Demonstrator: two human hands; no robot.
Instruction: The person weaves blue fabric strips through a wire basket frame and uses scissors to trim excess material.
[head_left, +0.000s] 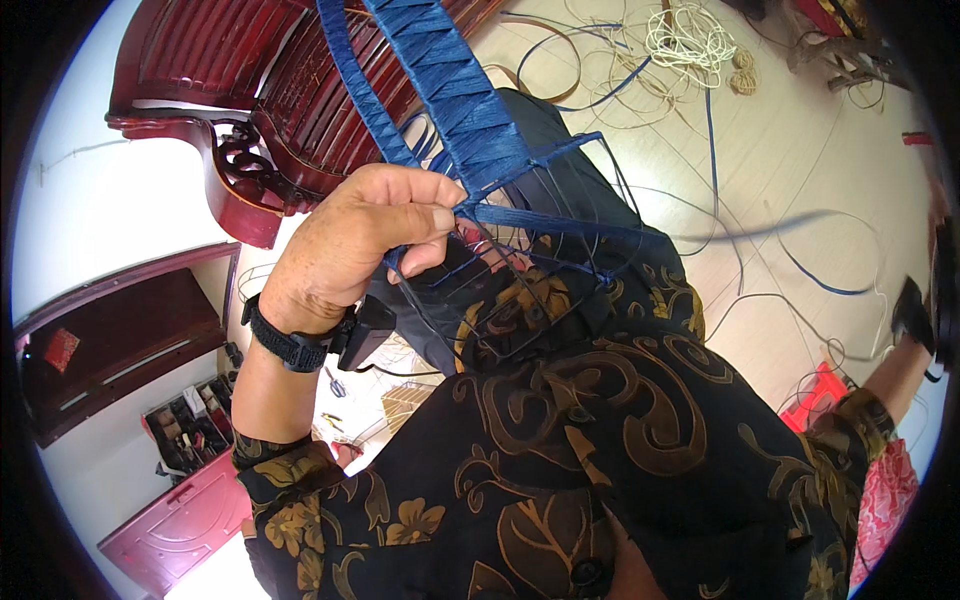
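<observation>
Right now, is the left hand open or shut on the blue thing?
Shut: the left hand pinches a corner of the blue-wrapped frame, its thumb and bent fingers closed together there.

We can't read any words or numbers here. Near nine o'clock we see a red card (62,350) on a dark board (140,335), but any marks on it are too small for us to make out.
</observation>
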